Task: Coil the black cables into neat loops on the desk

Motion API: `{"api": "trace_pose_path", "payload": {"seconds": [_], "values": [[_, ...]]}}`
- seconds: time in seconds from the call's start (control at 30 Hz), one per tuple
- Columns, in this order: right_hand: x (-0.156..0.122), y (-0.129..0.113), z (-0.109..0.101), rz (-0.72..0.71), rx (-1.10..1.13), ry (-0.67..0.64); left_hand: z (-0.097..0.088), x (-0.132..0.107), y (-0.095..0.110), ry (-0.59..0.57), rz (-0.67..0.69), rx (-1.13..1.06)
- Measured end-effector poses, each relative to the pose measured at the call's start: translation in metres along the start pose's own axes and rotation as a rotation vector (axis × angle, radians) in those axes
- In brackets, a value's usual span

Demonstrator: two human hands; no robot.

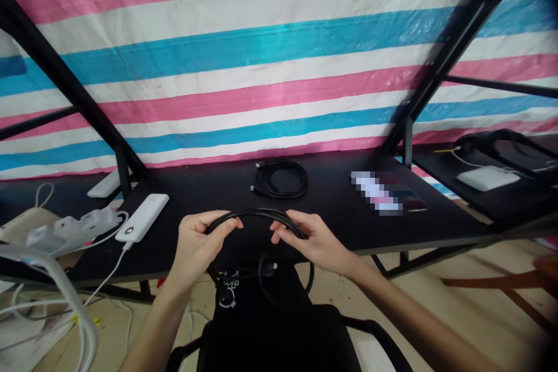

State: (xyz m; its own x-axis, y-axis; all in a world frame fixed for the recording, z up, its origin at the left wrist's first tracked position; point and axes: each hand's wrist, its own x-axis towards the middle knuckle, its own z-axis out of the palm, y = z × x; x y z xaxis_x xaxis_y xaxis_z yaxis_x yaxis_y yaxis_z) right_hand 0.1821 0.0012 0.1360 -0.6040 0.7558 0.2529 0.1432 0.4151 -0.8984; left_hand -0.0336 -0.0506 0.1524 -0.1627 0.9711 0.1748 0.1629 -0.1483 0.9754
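Handling the black cable (257, 211) well seems to call for even, light tension, with strands side by side and the dangling plug (274, 266) clear of the loops. It is held up at the bench's (209, 183) near edge. The left hand's (198, 244) fingers pinch its left side; the right hand's (313, 236) fingers curl around its right.
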Motion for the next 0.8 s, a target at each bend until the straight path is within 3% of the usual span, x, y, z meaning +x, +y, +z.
{"api": "trace_pose_path", "payload": {"seconds": [0.07, 0.23, 0.37, 0.6, 0.8], "values": [[0.002, 0.007, 0.003, -0.003, -0.011, 0.148, 0.007, 0.002, 0.0, -0.011, -0.063, -0.114], [0.012, 0.01, -0.001, 0.049, 0.338, 0.243, 0.014, 0.009, 0.006, -0.177, -0.226, -0.287], [0.017, 0.003, -0.01, 0.035, 0.502, 0.397, 0.014, 0.012, -0.002, -0.265, -0.294, -0.421], [0.021, -0.005, -0.01, 0.058, 0.693, 0.431, 0.024, 0.014, -0.014, -0.21, -0.242, -0.537], [0.028, -0.011, 0.012, -0.003, 0.799, 0.558, 0.052, 0.007, -0.007, 0.106, -0.192, -0.546]]}}
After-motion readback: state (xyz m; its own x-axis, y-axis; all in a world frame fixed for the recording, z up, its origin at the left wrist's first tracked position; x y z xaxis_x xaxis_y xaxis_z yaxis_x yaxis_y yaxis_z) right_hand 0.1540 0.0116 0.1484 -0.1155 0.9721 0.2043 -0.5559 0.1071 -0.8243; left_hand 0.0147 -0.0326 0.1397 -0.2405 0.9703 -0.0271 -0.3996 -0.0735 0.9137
